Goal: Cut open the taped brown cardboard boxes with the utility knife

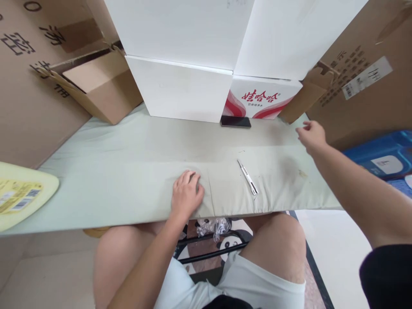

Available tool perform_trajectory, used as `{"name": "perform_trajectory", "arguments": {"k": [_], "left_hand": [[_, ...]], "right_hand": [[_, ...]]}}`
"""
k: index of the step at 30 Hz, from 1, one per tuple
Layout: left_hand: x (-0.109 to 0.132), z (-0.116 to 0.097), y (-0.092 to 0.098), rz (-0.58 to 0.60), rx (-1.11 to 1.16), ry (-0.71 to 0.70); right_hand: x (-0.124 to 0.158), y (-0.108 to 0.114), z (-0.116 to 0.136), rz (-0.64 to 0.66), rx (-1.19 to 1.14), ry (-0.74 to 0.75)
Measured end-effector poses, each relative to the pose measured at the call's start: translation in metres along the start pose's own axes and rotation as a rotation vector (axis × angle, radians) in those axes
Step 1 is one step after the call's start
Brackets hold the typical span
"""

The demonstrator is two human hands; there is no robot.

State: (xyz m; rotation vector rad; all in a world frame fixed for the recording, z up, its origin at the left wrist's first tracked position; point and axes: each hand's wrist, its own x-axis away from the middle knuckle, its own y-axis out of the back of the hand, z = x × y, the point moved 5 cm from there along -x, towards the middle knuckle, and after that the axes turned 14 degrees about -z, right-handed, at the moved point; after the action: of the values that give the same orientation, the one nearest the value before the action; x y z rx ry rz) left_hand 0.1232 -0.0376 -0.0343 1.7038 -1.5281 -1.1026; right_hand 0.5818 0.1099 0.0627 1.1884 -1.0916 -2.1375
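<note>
My left hand (186, 194) lies palm down on the cloth near the table's front edge, its fingers loosely bent and holding nothing. Off to the right, my right hand (311, 135) hovers over the cloth with fingers curled in; whether anything is pinched in them is hidden. Closest to it is a small cardboard box (301, 96), just behind the fingers and apart from them. Between my hands lies a slim silver-and-white pen-shaped tool (247, 177). A dark phone (235, 122) rests flat against the foot of the white cartons.
White cartons (189, 90) are stacked at the back, one with red print (262, 96). Large brown cartons (367, 81) flank the table, and an open cardboard box (109, 90) stands back left. A pale yellow bottle (28, 193) is at left, blue packs (383, 154) at right. A small scrap (302, 174) lies on the light green cloth (112, 180).
</note>
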Motion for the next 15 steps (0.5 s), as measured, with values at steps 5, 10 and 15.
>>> {"name": "perform_trajectory", "arguments": {"k": [5,10,15], "left_hand": [[-0.030,0.015,0.017,0.120,0.155,0.016],[-0.051,0.032,0.039,0.000,0.304,0.111],[-0.053,0.049,0.052,-0.070,0.392,0.172]], "right_hand": [[0.060,0.003,-0.008,0.231,0.028,-0.023],[0.076,0.019,0.041,0.295,0.010,0.208],[0.093,0.015,0.157,0.357,-0.102,0.554]]}}
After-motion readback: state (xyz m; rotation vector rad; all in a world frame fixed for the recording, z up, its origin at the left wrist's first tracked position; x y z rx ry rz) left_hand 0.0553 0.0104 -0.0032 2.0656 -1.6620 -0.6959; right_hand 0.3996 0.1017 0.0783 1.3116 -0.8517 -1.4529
